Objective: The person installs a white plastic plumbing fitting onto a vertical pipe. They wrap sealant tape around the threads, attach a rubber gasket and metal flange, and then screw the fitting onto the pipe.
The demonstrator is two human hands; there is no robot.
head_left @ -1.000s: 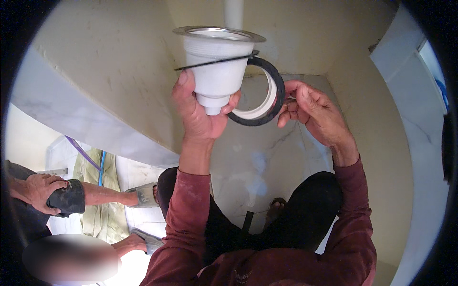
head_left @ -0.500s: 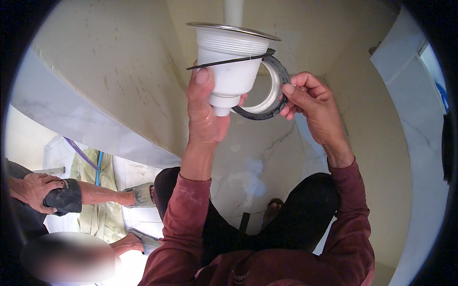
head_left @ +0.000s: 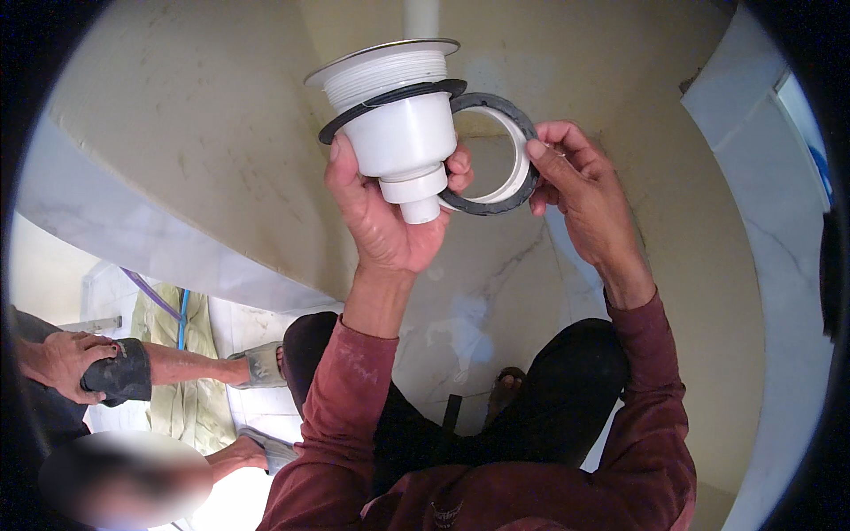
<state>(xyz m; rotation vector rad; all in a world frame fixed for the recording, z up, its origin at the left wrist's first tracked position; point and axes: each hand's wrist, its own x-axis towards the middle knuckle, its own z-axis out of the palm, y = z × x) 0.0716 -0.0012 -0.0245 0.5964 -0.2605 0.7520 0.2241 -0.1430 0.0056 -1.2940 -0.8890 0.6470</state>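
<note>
My left hand (head_left: 390, 226) is wrapped round a white plastic sink drain (head_left: 398, 137) from below. A thin metal flange (head_left: 376, 55) tops the drain, its outer thread sits beneath, and the body narrows to a short outlet. Round the body, below the thread, a black rubber gasket (head_left: 390, 104) hangs at a slant. Just to the right, my right hand (head_left: 580, 190) pinches the edge of a white plastic ring (head_left: 518, 159) with a dark grey rubber washer (head_left: 500, 209) around it. The ring's left edge is partly hidden behind the drain and my left fingers.
A white pipe (head_left: 421, 18) runs up behind the drain. At left is a curved beige wall (head_left: 204, 115) with a marble edge; a marble ledge (head_left: 753, 177) stands at right. Lower left, a co-worker's hand (head_left: 75, 363) rests on a knee, near a yellowish sheet (head_left: 181, 407).
My left hand has shifted left and turned the drain, so its flange now rises toward the right. The ring shows more face-on; my right hand has hardly moved.
</note>
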